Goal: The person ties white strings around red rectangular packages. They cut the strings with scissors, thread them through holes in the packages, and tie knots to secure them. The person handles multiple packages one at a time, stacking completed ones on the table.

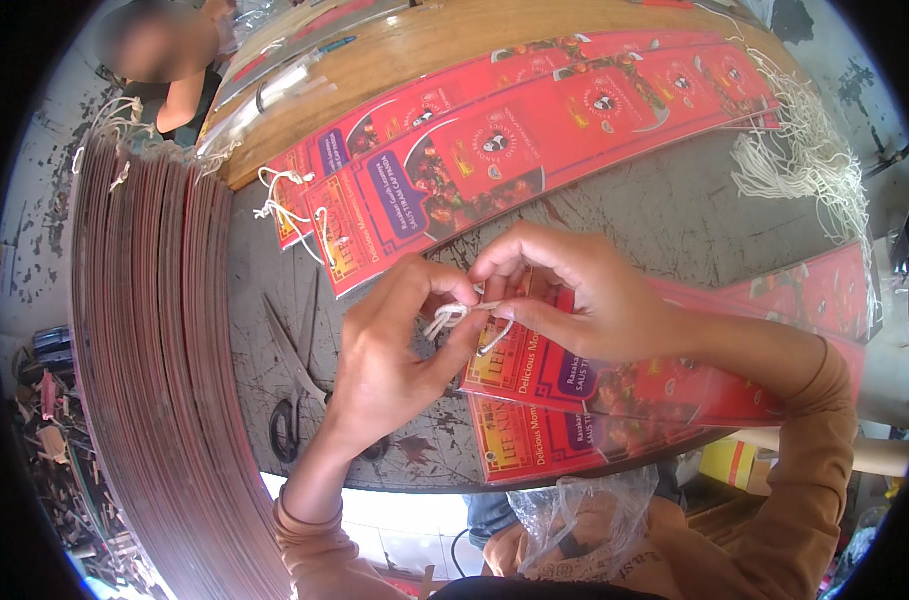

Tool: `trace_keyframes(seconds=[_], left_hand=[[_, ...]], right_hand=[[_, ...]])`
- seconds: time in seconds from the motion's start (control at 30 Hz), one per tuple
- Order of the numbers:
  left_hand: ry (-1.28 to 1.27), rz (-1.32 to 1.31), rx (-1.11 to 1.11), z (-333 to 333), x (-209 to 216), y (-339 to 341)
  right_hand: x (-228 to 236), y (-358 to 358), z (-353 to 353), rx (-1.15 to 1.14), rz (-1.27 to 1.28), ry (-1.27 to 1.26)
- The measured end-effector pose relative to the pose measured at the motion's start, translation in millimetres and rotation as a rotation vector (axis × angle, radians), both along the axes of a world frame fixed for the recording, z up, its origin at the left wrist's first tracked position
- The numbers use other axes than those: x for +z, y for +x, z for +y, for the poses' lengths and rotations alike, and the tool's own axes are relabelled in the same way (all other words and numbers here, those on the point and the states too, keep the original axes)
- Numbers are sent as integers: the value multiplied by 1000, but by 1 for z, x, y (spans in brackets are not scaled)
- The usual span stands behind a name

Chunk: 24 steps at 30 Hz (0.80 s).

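Observation:
My left hand (pixel 380 340) is closed, thumb and fingers pinching a looped white cord (pixel 446 320). Facing it, my right hand (pixel 600 300) pinches the same cord close by, its thumb and forefinger nearly touching my left fingertips. The cord's loop and loose ends show between the hands, but its knot is partly hidden by fingers. Beneath my right hand and forearm lies a long red printed strip (pixel 665 360) with a glossy surface, and another red strip (pixel 535 445) sticks out under it. Scissors (pixel 287 425) with dark handles lie left of my left hand, partly covered by it.
A tall stack of board strips (pixel 155 350) stands at the left. Farther back on the dark worn table (pixel 665 210) lie more red strips (pixel 565 120), corded at the corner. White cords (pixel 805 170) hang in a bundle at right. Another person (pixel 180 100) is at far left.

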<state>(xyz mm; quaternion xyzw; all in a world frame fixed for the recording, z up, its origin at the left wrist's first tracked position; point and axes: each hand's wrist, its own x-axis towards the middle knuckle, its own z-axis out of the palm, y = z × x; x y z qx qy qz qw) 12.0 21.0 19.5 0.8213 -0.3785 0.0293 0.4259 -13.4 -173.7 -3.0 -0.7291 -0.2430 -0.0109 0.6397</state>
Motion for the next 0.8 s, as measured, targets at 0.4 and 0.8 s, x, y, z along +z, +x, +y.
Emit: trace_keyframes(seconds=[0.4,0.8], left_hand=[[-192,117,-110,19,12,13],[207,-12,-121,-6,-4,3]], right_hand=[[-1,-3,2,-50,8,85],[-8,-24,10,34,-1170,-368]])
